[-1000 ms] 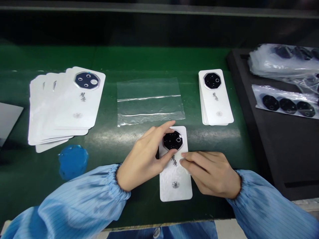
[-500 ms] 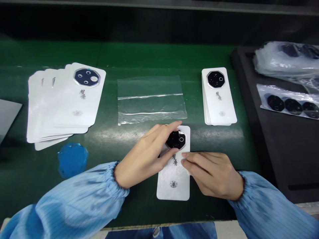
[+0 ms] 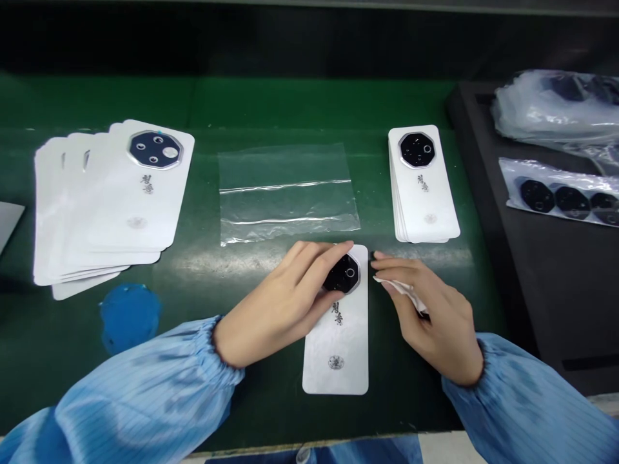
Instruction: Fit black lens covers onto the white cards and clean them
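Head view is showing the left hand [image 3: 285, 303] covering part of the black lens piece [image 3: 344, 274] and pinching it at the top of a white back cover [image 3: 336, 351] lying on the bench [image 3: 193, 277]. The right hand [image 3: 435, 322], just beside the cover, is gripping a small white scrap [image 3: 403, 293], perhaps film. A clear bag [image 3: 287, 190] is lying behind, between fanned covers [image 3: 97, 206] and a neat stack [image 3: 425, 193].

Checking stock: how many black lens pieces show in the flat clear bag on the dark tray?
3, in a row: left lens piece, middle lens piece, right lens piece, cut by the picture's edge. More may be hidden beyond it.
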Action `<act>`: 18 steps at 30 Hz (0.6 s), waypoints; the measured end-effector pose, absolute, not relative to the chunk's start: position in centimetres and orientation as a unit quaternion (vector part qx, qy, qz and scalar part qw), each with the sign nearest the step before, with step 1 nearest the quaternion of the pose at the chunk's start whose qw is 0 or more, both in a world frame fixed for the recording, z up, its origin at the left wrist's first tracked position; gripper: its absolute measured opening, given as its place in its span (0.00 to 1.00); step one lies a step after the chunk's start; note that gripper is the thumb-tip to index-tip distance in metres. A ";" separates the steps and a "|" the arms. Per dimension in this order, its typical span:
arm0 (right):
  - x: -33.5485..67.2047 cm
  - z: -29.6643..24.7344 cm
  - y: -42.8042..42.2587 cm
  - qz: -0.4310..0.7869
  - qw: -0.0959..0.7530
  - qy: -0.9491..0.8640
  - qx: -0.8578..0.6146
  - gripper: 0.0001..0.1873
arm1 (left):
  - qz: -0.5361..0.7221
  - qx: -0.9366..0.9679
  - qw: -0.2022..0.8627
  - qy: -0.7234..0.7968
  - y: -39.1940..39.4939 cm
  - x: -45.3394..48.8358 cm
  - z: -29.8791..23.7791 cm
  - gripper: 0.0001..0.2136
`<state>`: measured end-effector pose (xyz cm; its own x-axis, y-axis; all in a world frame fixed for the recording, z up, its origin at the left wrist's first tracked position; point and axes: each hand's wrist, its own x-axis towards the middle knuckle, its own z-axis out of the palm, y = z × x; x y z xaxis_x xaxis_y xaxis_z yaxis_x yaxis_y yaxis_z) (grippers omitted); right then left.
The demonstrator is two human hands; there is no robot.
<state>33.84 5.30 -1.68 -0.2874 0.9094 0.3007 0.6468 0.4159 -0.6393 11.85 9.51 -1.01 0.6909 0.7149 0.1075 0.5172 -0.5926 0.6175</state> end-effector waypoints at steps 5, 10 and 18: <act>34.0 -1.8 5.9 0.211 0.299 -0.790 -0.492 0.13 | 0.180 0.883 0.250 0.354 8.9 12.0 -1.1 0.27; 34.2 -1.4 5.8 0.219 0.263 -0.812 -0.473 0.15 | 0.196 0.883 0.242 0.350 8.7 12.0 -0.9 0.26; 34.2 -1.3 6.0 0.229 0.254 -0.813 -0.470 0.14 | 0.194 0.869 0.282 0.359 8.8 12.0 -0.8 0.27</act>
<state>34.17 6.02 -1.27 -0.4283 0.8817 0.1979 0.6488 0.4525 -0.6118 12.03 8.81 -0.79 0.6680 0.7321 0.1337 0.5135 -0.5835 0.6291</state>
